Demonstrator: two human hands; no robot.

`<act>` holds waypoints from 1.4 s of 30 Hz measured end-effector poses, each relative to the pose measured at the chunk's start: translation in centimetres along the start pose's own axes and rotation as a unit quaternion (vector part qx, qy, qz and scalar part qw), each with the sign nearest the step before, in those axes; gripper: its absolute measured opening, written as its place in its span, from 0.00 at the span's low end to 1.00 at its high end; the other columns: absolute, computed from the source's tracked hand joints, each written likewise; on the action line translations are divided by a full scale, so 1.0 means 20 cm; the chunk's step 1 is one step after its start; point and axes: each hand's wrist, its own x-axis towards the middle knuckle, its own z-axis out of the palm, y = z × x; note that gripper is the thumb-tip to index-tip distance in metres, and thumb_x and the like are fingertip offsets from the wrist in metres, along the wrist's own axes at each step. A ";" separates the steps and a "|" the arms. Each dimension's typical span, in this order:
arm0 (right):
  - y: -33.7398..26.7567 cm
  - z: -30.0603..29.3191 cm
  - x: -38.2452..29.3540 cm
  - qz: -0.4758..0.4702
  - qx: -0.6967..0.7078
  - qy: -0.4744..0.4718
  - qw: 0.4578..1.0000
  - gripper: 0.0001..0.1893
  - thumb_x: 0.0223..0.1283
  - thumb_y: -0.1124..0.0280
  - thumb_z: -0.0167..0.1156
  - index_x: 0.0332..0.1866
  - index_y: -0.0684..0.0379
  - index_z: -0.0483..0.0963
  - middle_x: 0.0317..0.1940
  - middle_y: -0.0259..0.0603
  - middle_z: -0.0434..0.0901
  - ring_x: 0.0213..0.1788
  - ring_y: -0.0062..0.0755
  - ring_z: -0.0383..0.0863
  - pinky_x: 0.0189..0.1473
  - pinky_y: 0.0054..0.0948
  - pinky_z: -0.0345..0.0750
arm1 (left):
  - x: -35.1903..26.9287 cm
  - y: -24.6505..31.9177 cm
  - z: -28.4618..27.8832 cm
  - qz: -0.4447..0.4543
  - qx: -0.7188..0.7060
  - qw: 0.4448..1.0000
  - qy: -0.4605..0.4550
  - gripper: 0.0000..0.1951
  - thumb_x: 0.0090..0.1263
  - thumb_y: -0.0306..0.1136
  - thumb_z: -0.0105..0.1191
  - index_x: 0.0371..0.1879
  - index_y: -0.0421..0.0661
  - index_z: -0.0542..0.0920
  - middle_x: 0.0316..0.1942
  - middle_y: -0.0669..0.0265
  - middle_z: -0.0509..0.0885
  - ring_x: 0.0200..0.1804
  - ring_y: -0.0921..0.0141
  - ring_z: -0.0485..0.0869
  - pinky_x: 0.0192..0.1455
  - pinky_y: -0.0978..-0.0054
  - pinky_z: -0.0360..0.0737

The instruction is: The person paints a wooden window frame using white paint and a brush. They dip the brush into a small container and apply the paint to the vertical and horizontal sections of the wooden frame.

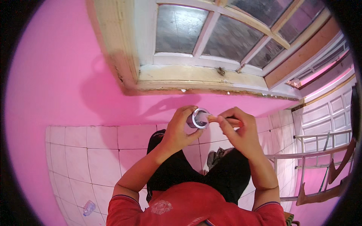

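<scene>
My left hand (pixel 181 127) grips a small open metal can (pixel 194 124), its mouth tilted toward me. With my right hand (pixel 240 130) I hold the wooden handle of a paintbrush (pixel 215 118). The brush's pale bristles are inside the can's mouth; what the can contains is hard to make out. Both hands are above my knees, in front of the pink wall (pixel 169 104). Just beyond them is a wooden window frame (pixel 203 75), part white and part bare or yellowish, with several glass panes.
White floor tiles (pixel 103 161) extend below me. A clear plastic bottle (pixel 89 208) lies at lower left. Crumpled dark cloth or plastic (pixel 216 158) is by my leg. At right are a metal ladder (pixel 308 155) and a white panelled door (pixel 319 118).
</scene>
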 end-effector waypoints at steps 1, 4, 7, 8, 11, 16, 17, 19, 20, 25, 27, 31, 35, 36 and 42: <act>-0.03 -0.02 0.00 -0.002 -0.001 -0.001 1.000 0.09 0.70 0.68 0.67 0.41 0.65 0.80 0.24 0.37 0.83 0.25 0.21 0.80 0.31 0.23 0.76 | 0.02 0.00 -0.01 0.002 0.004 1.000 -0.001 0.36 0.55 0.27 0.76 0.64 0.41 0.73 0.60 0.55 0.80 0.63 0.59 0.80 0.67 0.63 0.76; -0.07 -0.05 0.00 0.075 0.063 -0.003 0.995 0.10 0.72 0.68 0.65 0.43 0.66 0.80 0.28 0.36 0.85 0.28 0.19 0.82 0.32 0.21 0.78 | 0.03 -0.02 -0.05 -0.013 0.009 1.000 -0.011 0.36 0.55 0.28 0.76 0.64 0.41 0.72 0.59 0.55 0.80 0.63 0.59 0.81 0.67 0.63 0.76; -0.01 -0.04 0.00 0.113 0.179 0.067 0.975 0.09 0.73 0.70 0.63 0.45 0.67 0.79 0.28 0.44 0.84 0.25 0.26 0.84 0.27 0.24 0.80 | 0.06 -0.04 -0.02 -0.037 -0.005 0.999 -0.010 0.37 0.56 0.29 0.76 0.64 0.40 0.72 0.59 0.54 0.81 0.63 0.60 0.81 0.67 0.63 0.76; 0.01 -0.05 0.00 0.111 0.180 0.070 0.975 0.09 0.73 0.70 0.63 0.45 0.67 0.79 0.28 0.44 0.84 0.25 0.26 0.84 0.27 0.24 0.80 | 0.08 -0.04 0.00 -0.033 -0.004 0.999 -0.012 0.37 0.56 0.29 0.76 0.64 0.40 0.72 0.59 0.54 0.81 0.63 0.60 0.81 0.67 0.63 0.76; 0.09 -0.08 0.00 0.114 0.218 0.103 0.964 0.10 0.74 0.69 0.62 0.45 0.68 0.78 0.27 0.44 0.83 0.24 0.29 0.84 0.26 0.26 0.80 | 0.12 -0.01 0.05 -0.023 0.004 1.000 -0.008 0.37 0.56 0.30 0.78 0.64 0.40 0.72 0.59 0.54 0.81 0.62 0.60 0.81 0.67 0.63 0.76; 0.17 -0.14 -0.01 0.117 0.286 0.181 0.933 0.15 0.75 0.64 0.62 0.41 0.69 0.77 0.25 0.47 0.84 0.23 0.33 0.86 0.29 0.27 0.83 | 0.20 0.00 0.10 -0.012 0.021 1.000 -0.001 0.38 0.56 0.32 0.79 0.65 0.38 0.72 0.58 0.53 0.82 0.61 0.61 0.83 0.66 0.63 0.77; 0.18 -0.16 0.00 0.113 0.286 0.187 0.933 0.15 0.75 0.64 0.62 0.41 0.69 0.77 0.25 0.47 0.84 0.23 0.33 0.86 0.29 0.27 0.83 | 0.22 0.00 0.11 -0.005 0.019 1.000 -0.003 0.38 0.56 0.32 0.79 0.65 0.38 0.72 0.58 0.53 0.82 0.61 0.61 0.83 0.66 0.63 0.77; 0.19 -0.18 0.01 0.141 0.317 0.210 0.914 0.18 0.77 0.59 0.60 0.42 0.68 0.76 0.23 0.46 0.83 0.21 0.34 0.84 0.28 0.28 0.83 | 0.25 0.01 0.13 0.001 0.032 0.999 -0.008 0.39 0.56 0.32 0.79 0.65 0.38 0.72 0.59 0.52 0.82 0.60 0.60 0.83 0.66 0.63 0.78; 0.20 -0.19 0.01 0.135 0.315 0.217 0.914 0.18 0.77 0.59 0.60 0.42 0.68 0.76 0.23 0.46 0.83 0.21 0.34 0.84 0.28 0.28 0.83 | 0.26 0.01 0.14 0.009 0.029 1.000 -0.009 0.39 0.56 0.32 0.79 0.65 0.38 0.72 0.59 0.52 0.82 0.60 0.60 0.83 0.66 0.63 0.78; 0.25 -0.22 0.04 0.163 0.394 0.247 0.870 0.20 0.78 0.55 0.58 0.45 0.67 0.75 0.22 0.45 0.81 0.18 0.36 0.81 0.24 0.31 0.80 | 0.30 0.01 0.22 0.031 0.016 0.999 0.032 0.36 0.56 0.32 0.78 0.63 0.39 0.73 0.57 0.52 0.82 0.59 0.56 0.83 0.62 0.61 0.80; 0.25 -0.25 0.06 0.145 0.423 0.262 0.855 0.20 0.78 0.55 0.59 0.45 0.67 0.75 0.23 0.44 0.81 0.19 0.36 0.82 0.25 0.32 0.80 | 0.31 0.01 0.22 0.029 0.016 0.999 0.008 0.38 0.56 0.33 0.79 0.64 0.38 0.72 0.58 0.51 0.82 0.59 0.58 0.83 0.63 0.62 0.79; 0.29 -0.37 0.10 0.060 0.461 0.286 0.838 0.18 0.78 0.57 0.58 0.47 0.65 0.75 0.28 0.43 0.81 0.27 0.33 0.83 0.32 0.32 0.81 | 0.25 0.00 0.24 0.014 0.020 1.000 -0.015 0.37 0.56 0.32 0.79 0.63 0.37 0.72 0.55 0.52 0.82 0.57 0.60 0.84 0.62 0.64 0.80; 0.28 -0.56 0.23 -0.022 0.460 0.367 0.808 0.14 0.78 0.61 0.59 0.48 0.64 0.76 0.32 0.43 0.82 0.32 0.30 0.83 0.35 0.28 0.81 | 0.12 -0.04 0.26 -0.016 0.005 1.000 -0.020 0.35 0.57 0.32 0.78 0.61 0.37 0.72 0.51 0.53 0.83 0.53 0.61 0.85 0.59 0.65 0.81; 0.28 -0.61 0.28 -0.045 0.456 0.398 0.795 0.14 0.77 0.62 0.60 0.48 0.65 0.75 0.32 0.43 0.82 0.32 0.29 0.83 0.35 0.27 0.82 | 0.07 -0.07 0.25 -0.039 -0.001 0.999 -0.019 0.35 0.57 0.32 0.79 0.61 0.36 0.72 0.51 0.53 0.83 0.53 0.62 0.85 0.59 0.64 0.81; 0.30 -0.73 0.54 -0.145 0.358 0.496 0.778 0.12 0.75 0.66 0.63 0.45 0.67 0.75 0.34 0.45 0.83 0.33 0.31 0.86 0.37 0.31 0.87 | -0.13 -0.14 0.25 -0.103 0.007 0.992 -0.066 0.40 0.57 0.30 0.78 0.66 0.36 0.69 0.57 0.54 0.80 0.57 0.63 0.82 0.64 0.61 0.78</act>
